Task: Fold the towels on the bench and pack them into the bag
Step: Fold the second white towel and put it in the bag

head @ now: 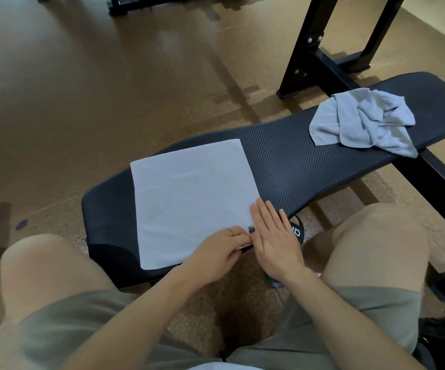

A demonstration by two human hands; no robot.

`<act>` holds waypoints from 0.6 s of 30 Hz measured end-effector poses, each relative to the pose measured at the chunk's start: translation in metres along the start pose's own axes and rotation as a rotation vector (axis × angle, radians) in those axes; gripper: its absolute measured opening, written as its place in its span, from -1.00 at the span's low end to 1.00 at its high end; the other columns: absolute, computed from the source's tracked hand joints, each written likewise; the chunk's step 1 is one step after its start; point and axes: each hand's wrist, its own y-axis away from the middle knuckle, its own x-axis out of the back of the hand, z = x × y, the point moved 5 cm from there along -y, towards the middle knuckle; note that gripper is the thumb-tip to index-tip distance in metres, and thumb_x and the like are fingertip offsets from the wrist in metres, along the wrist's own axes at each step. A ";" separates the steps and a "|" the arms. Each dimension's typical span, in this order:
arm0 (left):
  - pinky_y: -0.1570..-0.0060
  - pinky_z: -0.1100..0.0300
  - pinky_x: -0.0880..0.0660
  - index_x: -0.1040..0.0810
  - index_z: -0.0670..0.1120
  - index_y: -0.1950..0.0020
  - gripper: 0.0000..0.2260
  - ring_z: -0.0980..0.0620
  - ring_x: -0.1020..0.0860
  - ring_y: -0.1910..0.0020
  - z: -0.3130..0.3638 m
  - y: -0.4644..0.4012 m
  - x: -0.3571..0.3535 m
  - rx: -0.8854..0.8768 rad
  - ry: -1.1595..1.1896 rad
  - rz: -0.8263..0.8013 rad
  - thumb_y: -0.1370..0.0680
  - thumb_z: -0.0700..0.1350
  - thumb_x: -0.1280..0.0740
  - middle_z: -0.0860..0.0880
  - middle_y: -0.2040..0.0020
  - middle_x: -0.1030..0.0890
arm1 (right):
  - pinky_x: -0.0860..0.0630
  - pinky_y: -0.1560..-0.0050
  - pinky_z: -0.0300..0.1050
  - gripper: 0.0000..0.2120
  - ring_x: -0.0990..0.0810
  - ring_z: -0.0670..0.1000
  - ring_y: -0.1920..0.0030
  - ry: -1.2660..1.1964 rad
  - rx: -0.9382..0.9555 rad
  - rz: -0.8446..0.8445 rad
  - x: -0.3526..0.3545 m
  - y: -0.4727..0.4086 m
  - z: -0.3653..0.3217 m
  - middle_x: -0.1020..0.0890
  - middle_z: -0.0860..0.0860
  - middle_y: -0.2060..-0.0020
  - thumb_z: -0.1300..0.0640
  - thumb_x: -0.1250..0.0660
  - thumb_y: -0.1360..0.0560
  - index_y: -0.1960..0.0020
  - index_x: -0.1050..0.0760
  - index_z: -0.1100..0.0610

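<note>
A black padded bench carries a flat, squared grey towel at its near end and a crumpled towel toward its far end. The right hand presses the flat towel's near right corner, fingers straight and together; the left hand pinches that corner's edge.

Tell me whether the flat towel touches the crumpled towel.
Apart. The head view shows bare bench between the flat towel and the crumpled towel.

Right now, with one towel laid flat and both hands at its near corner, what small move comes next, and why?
Probably lift that near corner with the left hand, which pinches it, and fold the flat towel across in half. The right hand lies flat on it, and the crumpled towel waits farther along the bench.
</note>
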 end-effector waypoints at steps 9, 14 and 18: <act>-0.53 -0.01 -0.22 -0.16 0.05 -0.64 -0.48 -0.09 -0.28 -0.54 -0.060 0.001 0.090 0.257 -0.181 0.259 -0.69 0.06 -0.19 -0.06 -0.60 -0.28 | 0.06 -0.63 0.12 -0.40 0.12 0.08 -0.65 0.062 -0.039 -0.009 0.004 -0.007 -0.009 0.03 0.09 -0.66 -0.10 0.19 -0.71 -0.67 0.09 0.15; -0.57 -0.19 0.25 0.22 0.16 -0.66 -0.39 -0.10 0.24 -0.64 -0.105 -0.033 0.111 0.560 -0.440 0.192 -0.68 0.28 0.06 -0.03 -0.67 0.24 | 0.14 -0.64 0.11 -0.39 0.19 0.08 -0.65 0.063 0.081 0.056 0.035 -0.096 -0.055 0.12 0.07 -0.66 -0.15 0.18 -0.72 -0.67 0.17 0.13; -0.53 -0.31 0.20 0.20 0.18 -0.66 -0.34 -0.12 0.25 -0.63 -0.135 -0.030 0.099 0.748 -0.405 0.202 -0.62 0.37 0.13 -0.04 -0.66 0.27 | 0.15 -0.63 0.10 -0.40 0.14 0.09 -0.66 0.096 0.111 0.026 0.030 -0.171 -0.068 0.07 0.08 -0.67 -0.11 0.12 -0.72 -0.67 0.11 0.14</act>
